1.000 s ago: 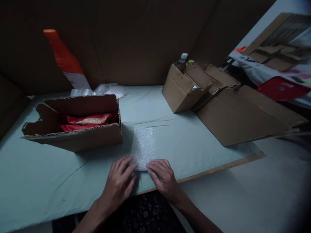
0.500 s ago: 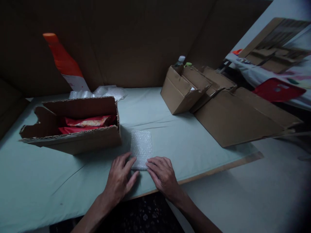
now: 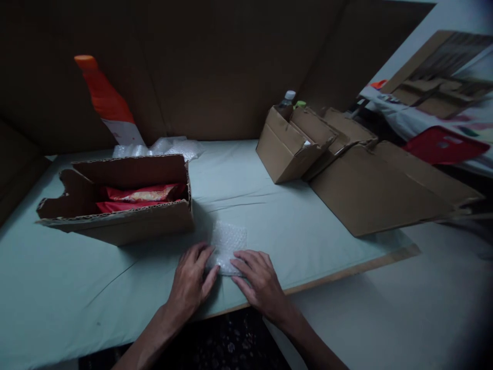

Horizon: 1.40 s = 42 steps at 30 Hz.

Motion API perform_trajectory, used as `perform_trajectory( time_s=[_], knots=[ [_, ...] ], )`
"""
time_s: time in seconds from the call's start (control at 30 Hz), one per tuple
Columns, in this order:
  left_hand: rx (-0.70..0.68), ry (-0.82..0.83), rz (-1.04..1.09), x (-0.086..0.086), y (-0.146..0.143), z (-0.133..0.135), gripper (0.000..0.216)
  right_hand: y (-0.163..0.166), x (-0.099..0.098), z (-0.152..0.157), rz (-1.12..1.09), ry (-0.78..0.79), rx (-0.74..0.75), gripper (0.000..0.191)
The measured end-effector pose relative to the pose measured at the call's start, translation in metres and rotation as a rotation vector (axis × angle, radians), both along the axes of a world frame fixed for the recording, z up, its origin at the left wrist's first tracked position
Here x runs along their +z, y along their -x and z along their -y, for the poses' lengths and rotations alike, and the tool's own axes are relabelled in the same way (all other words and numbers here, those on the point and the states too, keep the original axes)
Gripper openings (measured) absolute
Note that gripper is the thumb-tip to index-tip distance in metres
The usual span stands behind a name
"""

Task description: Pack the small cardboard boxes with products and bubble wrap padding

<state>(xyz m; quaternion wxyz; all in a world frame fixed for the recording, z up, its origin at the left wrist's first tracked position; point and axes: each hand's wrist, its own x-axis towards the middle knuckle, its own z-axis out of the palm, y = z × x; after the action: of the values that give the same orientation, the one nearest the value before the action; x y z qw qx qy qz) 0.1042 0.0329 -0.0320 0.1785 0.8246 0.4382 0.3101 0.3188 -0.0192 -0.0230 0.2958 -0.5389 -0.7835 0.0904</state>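
A small rectangular piece of bubble wrap (image 3: pixel 230 236) lies near the front of the cloth-covered table, its near part creased and bent. At its near left corner is my left hand (image 3: pixel 191 275), thumb by the near edge and fingers curled over the left side. My right hand (image 3: pixel 257 277) grips the near right corner, fingers on top and thumb at the front edge. Both hands are curled and touch the plastic. The fingers partly cover the sheet's near corners.
An open cardboard box (image 3: pixel 154 223) with red packets (image 3: pixel 140 194) stands left. Behind it are more bubble wrap (image 3: pixel 175 146) and an orange-and-white bottle (image 3: pixel 110 105). Cardboard boxes (image 3: pixel 285 146) with bottles stand at right, beside a larger box (image 3: pixel 385 190). The table edge (image 3: pixel 346 272) runs close by.
The bubble wrap has shifted slightly towards me and right, and its near part has become bent. My fingers have closed in on its near corners. The view has moved slightly.
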Motion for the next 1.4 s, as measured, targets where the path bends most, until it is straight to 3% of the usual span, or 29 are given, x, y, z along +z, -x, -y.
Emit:
perform_trajectory(
  time_s=[0.1, 0.3, 0.47, 0.6, 0.8, 0.93, 1.07, 1.2, 1.3, 1.4],
  knots=[
    [-0.073, -0.07, -0.015, 0.0, 0.004, 0.007, 0.035, 0.001, -0.002, -0.005, -0.076, 0.011, 0.002, 0.022],
    [-0.159, 0.095, 0.063, 0.005, 0.013, 0.014, 0.025, -0.003, 0.008, -0.003, -0.175, 0.137, 0.082, 0.02],
    [-0.123, 0.118, 0.027, 0.005, 0.004, 0.004, 0.024, -0.006, 0.01, 0.004, -0.06, -0.005, -0.041, 0.028],
    [-0.059, 0.05, -0.01, 0.003, -0.002, -0.002, 0.024, -0.002, 0.005, 0.007, 0.036, -0.018, -0.005, 0.025],
    [-0.132, 0.072, 0.05, 0.006, -0.002, 0.0, 0.027, -0.001, 0.002, 0.003, -0.142, 0.007, -0.007, 0.018],
    [-0.04, 0.127, 0.087, 0.008, -0.005, -0.003, 0.028, -0.002, 0.006, -0.002, -0.203, 0.086, -0.023, 0.014],
    [0.186, 0.292, 0.267, 0.01, -0.002, -0.002, 0.043, -0.003, 0.005, -0.007, -0.246, 0.13, -0.087, 0.016],
    [0.344, 0.65, 0.56, 0.009, 0.007, 0.01, 0.056, 0.0, 0.001, -0.008, -0.41, 0.207, -0.196, 0.019],
    [0.232, 0.915, 0.763, 0.012, 0.007, 0.018, 0.059, 0.008, 0.002, -0.003, -0.536, 0.341, -0.21, 0.022],
    [0.095, 1.031, 0.835, 0.02, 0.003, 0.019, 0.058, 0.018, 0.005, 0.0, -0.551, 0.426, -0.074, 0.019]
  ],
)
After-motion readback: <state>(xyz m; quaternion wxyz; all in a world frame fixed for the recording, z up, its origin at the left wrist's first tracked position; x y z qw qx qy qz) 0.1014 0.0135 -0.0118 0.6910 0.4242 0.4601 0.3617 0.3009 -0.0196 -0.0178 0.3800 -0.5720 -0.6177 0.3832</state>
